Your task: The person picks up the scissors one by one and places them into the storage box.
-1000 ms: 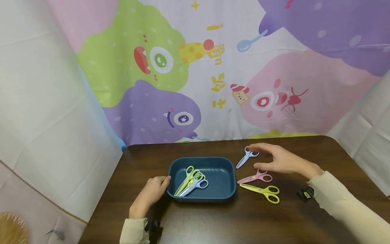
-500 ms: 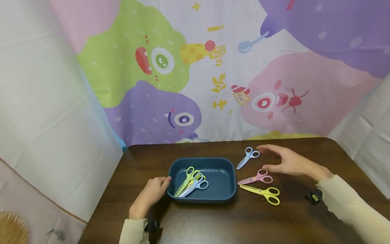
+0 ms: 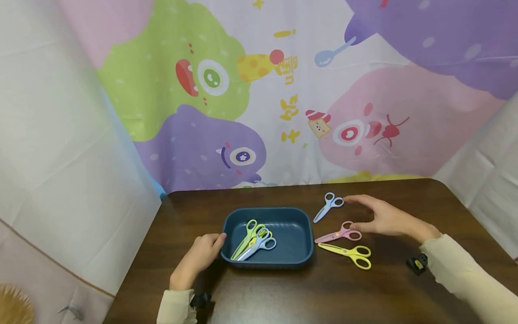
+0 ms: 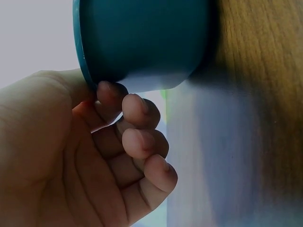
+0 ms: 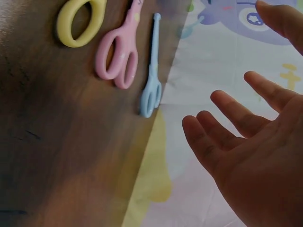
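My left hand (image 3: 201,254) grips the left rim of a dark teal plastic bin (image 3: 289,240); in the left wrist view the thumb lies over the rim (image 4: 80,47) with the index fingertip beneath it. Inside the bin lie green scissors (image 3: 243,245) and light blue scissors (image 3: 252,250), with yellow ones partly hidden between. To the bin's right, light blue scissors (image 3: 322,213), pink scissors (image 3: 335,236) and yellow scissors (image 3: 337,250) rest on the table. Fingers spread and holding nothing, my right hand (image 3: 384,218) hovers right of the blue and pink scissors, apart from them in the right wrist view.
The brown wooden table (image 3: 259,297) ends at the back against a cartoon-printed curtain (image 3: 299,166). White cloth (image 3: 81,135) hangs at the left, with more at the right. Each wrist wears a small black device (image 3: 417,264).
My right hand has drawn back to the right from the blue scissors, its fingers still spread. My left hand keeps its place on the bin's rim, and the scissors lie as before.
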Tool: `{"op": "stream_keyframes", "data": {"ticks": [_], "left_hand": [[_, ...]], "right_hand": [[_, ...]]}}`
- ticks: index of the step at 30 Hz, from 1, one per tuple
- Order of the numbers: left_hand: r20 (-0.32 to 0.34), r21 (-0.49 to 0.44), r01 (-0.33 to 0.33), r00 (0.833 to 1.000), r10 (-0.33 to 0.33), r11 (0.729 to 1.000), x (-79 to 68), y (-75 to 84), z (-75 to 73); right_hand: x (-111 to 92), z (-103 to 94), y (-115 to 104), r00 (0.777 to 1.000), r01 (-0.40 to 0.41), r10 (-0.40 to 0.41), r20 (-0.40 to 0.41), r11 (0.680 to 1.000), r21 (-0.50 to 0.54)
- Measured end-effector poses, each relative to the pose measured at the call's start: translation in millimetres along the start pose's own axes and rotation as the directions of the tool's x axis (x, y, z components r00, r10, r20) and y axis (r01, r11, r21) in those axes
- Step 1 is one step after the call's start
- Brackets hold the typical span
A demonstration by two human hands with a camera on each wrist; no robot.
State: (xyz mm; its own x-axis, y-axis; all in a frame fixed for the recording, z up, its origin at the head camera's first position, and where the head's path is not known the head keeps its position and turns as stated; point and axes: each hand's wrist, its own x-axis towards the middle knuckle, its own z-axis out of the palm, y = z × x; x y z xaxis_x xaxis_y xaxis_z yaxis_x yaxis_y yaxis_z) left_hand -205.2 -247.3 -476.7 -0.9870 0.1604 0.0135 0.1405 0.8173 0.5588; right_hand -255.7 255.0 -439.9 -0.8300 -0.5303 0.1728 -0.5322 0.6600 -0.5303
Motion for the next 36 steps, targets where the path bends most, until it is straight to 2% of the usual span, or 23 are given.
{"op": "stream_keyframes", "data": {"ticks": [9, 15, 20, 29, 36], "left_hand": [[0.021, -0.015, 0.021, 1.0, -0.021, 1.0, -0.1, 1.5, -0.6], [0.024, -0.016, 0.031, 0.999, -0.03, 0.999, 0.0, 1.6, -1.1], [0.026, -0.018, 0.03, 0.999, -0.03, 0.999, 0.0, 1.3, -0.9], [0.032, -0.023, 0.034, 0.999, -0.033, 0.999, -0.9, 1.7, -1.2], [0.026, -0.018, 0.034, 0.999, -0.033, 0.999, -1.1, 1.8, -1.0]], "right_hand": [[-7.7, 6.1, 5.6, 0.999, -0.003, 0.004, 0.04, 1.0, -0.021], [-10.0, 18.2, 15.5, 0.997, 0.003, 0.0, 0.074, 0.999, -0.034], [-11.4, 27.4, 21.8, 0.997, 0.021, -0.018, 0.07, 0.999, -0.037], [-14.3, 30.5, 26.3, 0.996, 0.009, -0.006, 0.088, 1.0, -0.028], [-14.0, 32.4, 30.4, 0.995, 0.004, -0.006, 0.099, 1.0, 0.02]]}}
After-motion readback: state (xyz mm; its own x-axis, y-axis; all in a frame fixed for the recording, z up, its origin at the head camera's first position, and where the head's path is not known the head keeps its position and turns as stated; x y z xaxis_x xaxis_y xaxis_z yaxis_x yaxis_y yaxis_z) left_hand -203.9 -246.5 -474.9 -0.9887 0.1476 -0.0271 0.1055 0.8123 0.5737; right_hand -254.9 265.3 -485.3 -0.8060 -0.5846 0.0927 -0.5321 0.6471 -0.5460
